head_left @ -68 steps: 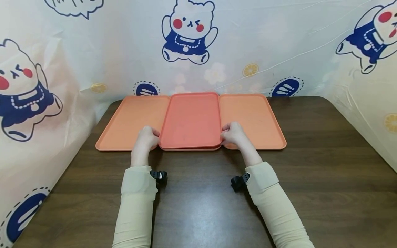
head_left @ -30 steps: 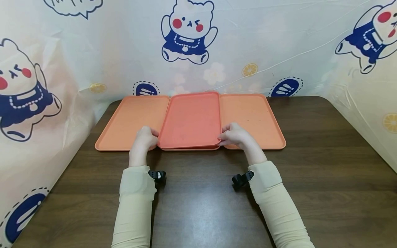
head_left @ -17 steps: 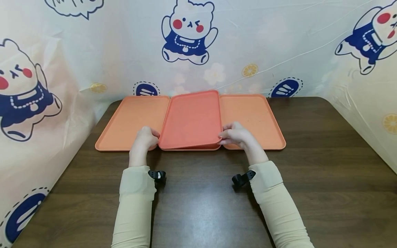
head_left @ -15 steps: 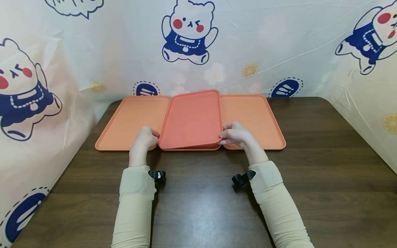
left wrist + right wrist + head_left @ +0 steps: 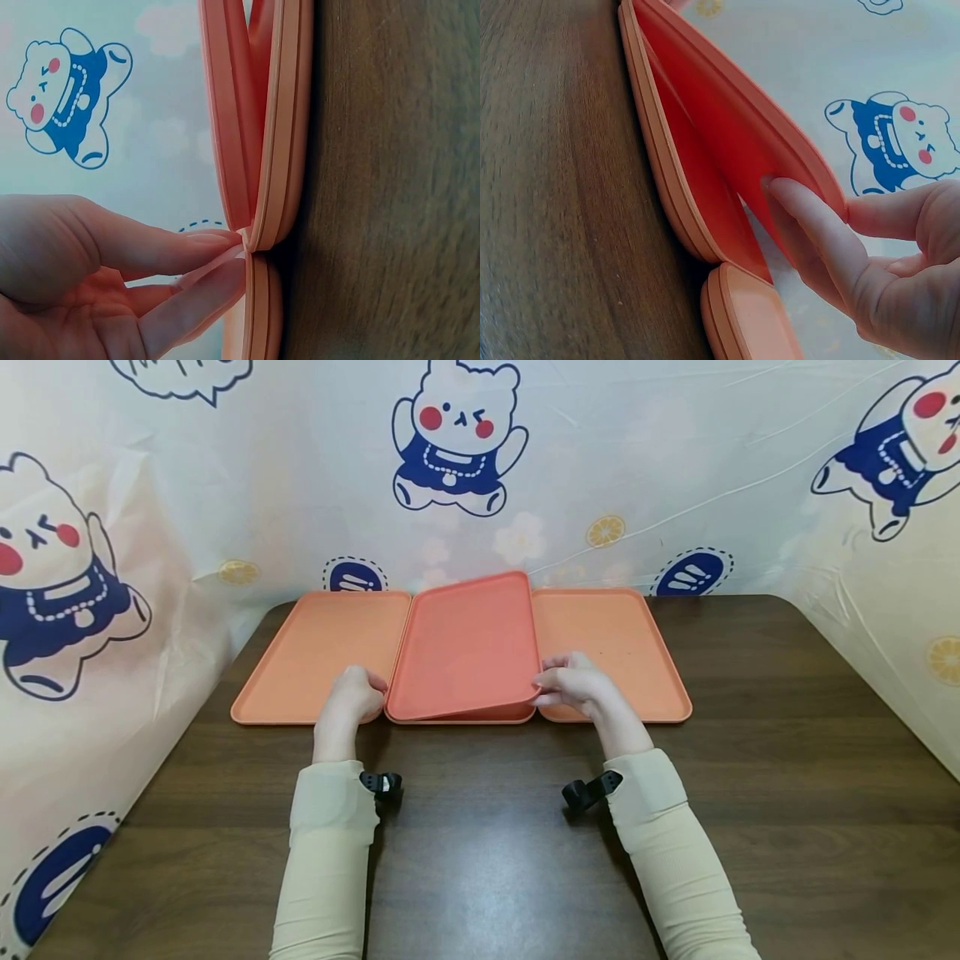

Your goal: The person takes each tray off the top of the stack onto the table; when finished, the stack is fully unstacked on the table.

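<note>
In the middle of the head view, a coral upper tray (image 5: 465, 647) leans over a lower tray (image 5: 517, 715) of similar shape, its right side raised and its left side down. My right hand (image 5: 576, 685) pinches the raised right edge; the right wrist view shows fingers (image 5: 817, 217) under this tray and the thumb on the outer side. At the stack's left edge is my left hand (image 5: 351, 697). Seen from the left wrist, its thumb and fingers (image 5: 202, 296) pinch at the lower tray's rim (image 5: 279, 150), close against the neighbouring tray. The exact fingertip contact is partly hidden.
A light orange tray (image 5: 322, 652) lies flat to the left of the stack, and another orange tray (image 5: 611, 647) lies flat to its right. All rest along the back of a dark wooden table (image 5: 480, 843). Behind hangs a printed cloth (image 5: 300, 460).
The upper tray's right side has risen from lying nearly flat to a clear tilt, lifted by my right hand, and the gap below has widened. My left hand has stayed almost still.
</note>
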A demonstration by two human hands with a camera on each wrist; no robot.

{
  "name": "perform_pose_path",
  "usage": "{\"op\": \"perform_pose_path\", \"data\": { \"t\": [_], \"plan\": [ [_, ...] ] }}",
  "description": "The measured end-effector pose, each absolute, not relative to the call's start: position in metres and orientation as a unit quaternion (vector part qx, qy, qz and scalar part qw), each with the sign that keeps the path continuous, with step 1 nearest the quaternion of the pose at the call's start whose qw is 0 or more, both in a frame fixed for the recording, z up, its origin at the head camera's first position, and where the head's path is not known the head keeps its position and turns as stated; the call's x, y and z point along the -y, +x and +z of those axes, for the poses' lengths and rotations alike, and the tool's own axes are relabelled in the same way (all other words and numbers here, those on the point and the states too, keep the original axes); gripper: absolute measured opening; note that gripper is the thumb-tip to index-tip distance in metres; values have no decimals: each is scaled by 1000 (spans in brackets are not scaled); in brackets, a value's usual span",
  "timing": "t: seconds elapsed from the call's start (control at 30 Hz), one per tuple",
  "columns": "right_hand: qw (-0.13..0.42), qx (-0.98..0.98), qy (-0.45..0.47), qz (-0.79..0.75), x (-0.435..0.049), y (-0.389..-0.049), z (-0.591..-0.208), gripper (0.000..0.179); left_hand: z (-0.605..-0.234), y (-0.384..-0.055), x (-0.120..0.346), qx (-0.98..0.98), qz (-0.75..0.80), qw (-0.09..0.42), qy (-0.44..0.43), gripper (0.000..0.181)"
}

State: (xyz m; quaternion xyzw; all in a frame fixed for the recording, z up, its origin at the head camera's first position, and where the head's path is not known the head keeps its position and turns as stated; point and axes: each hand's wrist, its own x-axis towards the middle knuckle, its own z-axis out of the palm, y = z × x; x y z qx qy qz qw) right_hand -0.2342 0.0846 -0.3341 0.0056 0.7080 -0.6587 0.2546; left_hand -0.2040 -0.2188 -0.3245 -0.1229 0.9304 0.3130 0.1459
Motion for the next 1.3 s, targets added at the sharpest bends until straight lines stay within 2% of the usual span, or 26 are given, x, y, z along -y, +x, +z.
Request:
{"op": "perform_pose_path", "data": {
  "t": [0.53,1.0,1.3],
  "plan": [
    [244,-699,-2,-672,-87,-234,-332,60,-327,-205,218,-937,302,137,-104,38],
    [241,-701,-1,-671,-93,-232,-331,50,-327,-204,221,-940,298,135,-93,36],
    [239,-701,-7,-672,-97,-228,-327,51,-327,-203,221,-943,297,123,-91,34]
  ]
}}
